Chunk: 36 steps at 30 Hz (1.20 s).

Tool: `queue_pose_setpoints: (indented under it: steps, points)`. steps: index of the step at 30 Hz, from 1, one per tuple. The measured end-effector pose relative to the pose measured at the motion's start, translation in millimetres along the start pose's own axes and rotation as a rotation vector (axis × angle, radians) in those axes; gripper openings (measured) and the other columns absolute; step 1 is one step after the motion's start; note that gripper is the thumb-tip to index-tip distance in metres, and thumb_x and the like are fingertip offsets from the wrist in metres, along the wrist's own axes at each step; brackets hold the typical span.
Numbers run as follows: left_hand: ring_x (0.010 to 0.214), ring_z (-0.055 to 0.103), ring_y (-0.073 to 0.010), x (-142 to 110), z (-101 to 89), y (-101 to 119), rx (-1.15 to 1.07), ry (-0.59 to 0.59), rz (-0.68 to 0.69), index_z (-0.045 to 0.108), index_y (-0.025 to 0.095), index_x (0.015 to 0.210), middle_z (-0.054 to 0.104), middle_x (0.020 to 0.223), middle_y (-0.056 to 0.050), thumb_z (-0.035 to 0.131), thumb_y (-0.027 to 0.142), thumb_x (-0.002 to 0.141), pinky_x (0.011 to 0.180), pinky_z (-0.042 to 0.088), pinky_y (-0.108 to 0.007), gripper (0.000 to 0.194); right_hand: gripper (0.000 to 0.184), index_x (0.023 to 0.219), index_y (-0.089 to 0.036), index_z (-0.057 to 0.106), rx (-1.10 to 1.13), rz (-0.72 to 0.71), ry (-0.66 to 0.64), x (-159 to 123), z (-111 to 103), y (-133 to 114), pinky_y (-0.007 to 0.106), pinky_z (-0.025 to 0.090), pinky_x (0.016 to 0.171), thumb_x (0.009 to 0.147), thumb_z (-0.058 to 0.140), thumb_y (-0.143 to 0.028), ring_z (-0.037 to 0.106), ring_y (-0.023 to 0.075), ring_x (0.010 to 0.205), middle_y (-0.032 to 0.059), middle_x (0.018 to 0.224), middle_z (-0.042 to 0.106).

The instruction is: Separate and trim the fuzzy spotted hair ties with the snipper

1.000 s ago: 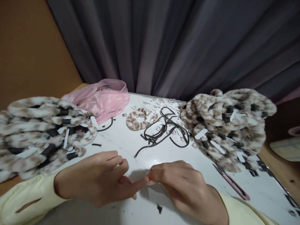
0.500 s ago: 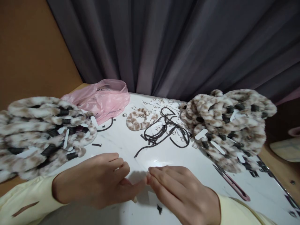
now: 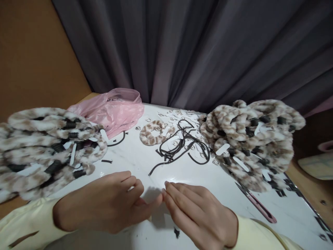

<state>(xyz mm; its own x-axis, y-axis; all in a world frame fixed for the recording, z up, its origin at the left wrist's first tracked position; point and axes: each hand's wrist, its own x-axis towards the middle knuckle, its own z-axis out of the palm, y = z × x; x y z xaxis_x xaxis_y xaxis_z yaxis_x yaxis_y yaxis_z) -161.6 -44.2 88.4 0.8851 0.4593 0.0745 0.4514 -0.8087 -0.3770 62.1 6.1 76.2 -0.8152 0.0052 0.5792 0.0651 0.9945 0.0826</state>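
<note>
Low over the white marbled tabletop (image 3: 135,159), my left hand (image 3: 111,201) has its fingers curled in and its thumb stretched to the right. That thumb tip meets the fingertips of my right hand (image 3: 201,215), whose fingers are pressed together in a pinch. Anything between the fingertips is hidden or too small to name. Beyond both hands lies a tangle of dark cord (image 3: 169,157). Left of it is a small brown-and-white fluffy ring (image 3: 148,134). A black scrap (image 3: 177,232) rests on the table between the hands, nearer to me.
Fluffy brown-and-white loops with black bands and white tags form a left pile (image 3: 33,133) and a right pile (image 3: 275,146). A pink plastic bag (image 3: 114,111) sits behind the left one. A pink-handled cutting tool (image 3: 260,207) lies at right. Small metal rings (image 3: 215,162) are scattered about.
Both hands have shifted very slightly left, fingertips still together. The things on the table look the same.
</note>
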Motion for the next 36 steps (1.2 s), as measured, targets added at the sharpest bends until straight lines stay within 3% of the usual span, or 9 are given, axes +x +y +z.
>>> queue_pose_setpoints:
  steps: [4,9,13,17,21,26,33,36]
  points:
    - [0.047,0.038,-0.0190,-2,1.0,1,0.018,0.007,-0.029,0.047,0.015,0.118,0.048,0.054,0.000,0.023,-0.003,0.078,0.050,0.020,-0.034,0.050,0.033,0.087,-0.001,0.067,0.008,0.003,0.001,-4,4,0,0.035,0.057,0.075,0.090,0.034,-0.007,0.068,0.0253,0.082,0.0181,0.088,0.071]
    - [0.053,0.038,-0.0198,-3,2.0,2,0.032,0.031,-0.043,0.046,0.017,0.122,0.049,0.059,0.000,0.033,0.007,0.082,0.052,0.023,-0.034,0.043,0.033,0.094,0.000,0.061,0.075,0.145,0.134,-7,9,3,0.027,0.056,0.070,0.093,0.029,-0.008,0.067,0.0201,0.081,0.0174,0.086,0.070]
    - [0.054,0.036,-0.0198,-2,0.0,2,0.013,0.045,-0.048,0.047,0.020,0.122,0.048,0.059,0.000,0.037,0.014,0.085,0.051,0.022,-0.034,0.038,0.024,0.109,-0.002,0.055,0.297,0.234,0.034,-3,5,8,0.027,0.056,0.071,0.094,0.038,-0.010,0.066,0.0174,0.084,0.0140,0.089,0.069]
    - [0.049,0.033,-0.0195,1,-2.4,-2,0.022,0.020,-0.042,0.053,0.022,0.108,0.045,0.054,0.001,0.038,0.013,0.084,0.049,0.017,-0.035,0.030,0.028,0.105,-0.007,0.058,0.490,0.265,-0.050,4,1,11,0.027,0.055,0.062,0.094,0.033,-0.010,0.065,0.0165,0.078,0.0115,0.084,0.068]
    - [0.049,0.032,-0.0192,0,-0.6,-3,0.049,0.017,-0.027,0.050,0.021,0.116,0.044,0.053,0.002,0.035,0.017,0.088,0.049,0.016,-0.035,0.032,0.029,0.103,-0.007,0.059,0.456,0.274,-0.029,6,-1,8,0.028,0.054,0.060,0.095,0.032,-0.011,0.065,0.0175,0.077,0.0124,0.082,0.068]
    - [0.052,0.033,-0.0181,-5,0.6,-4,0.051,0.058,-0.022,0.045,0.019,0.128,0.043,0.056,0.001,0.035,0.017,0.091,0.051,0.018,-0.033,0.039,0.027,0.106,-0.006,0.058,0.351,0.299,0.012,2,-4,2,0.026,0.055,0.069,0.092,0.035,-0.008,0.067,0.0170,0.083,0.0126,0.091,0.070]
    - [0.053,0.032,-0.0181,-5,-0.9,-8,0.008,0.126,-0.010,0.044,0.018,0.131,0.043,0.057,0.001,0.033,0.015,0.091,0.051,0.021,-0.033,0.041,0.028,0.104,-0.009,0.060,0.309,0.264,0.198,-3,2,-1,0.021,0.055,0.066,0.093,0.034,-0.011,0.067,0.0143,0.083,0.0101,0.088,0.071]
    - [0.053,0.032,-0.0182,-5,-1.1,-7,0.010,0.112,-0.010,0.045,0.019,0.130,0.042,0.057,0.001,0.033,0.013,0.090,0.049,0.021,-0.032,0.042,0.028,0.103,-0.009,0.060,0.274,0.244,0.149,-2,0,-1,0.023,0.054,0.065,0.093,0.034,-0.010,0.067,0.0144,0.083,0.0100,0.087,0.072]
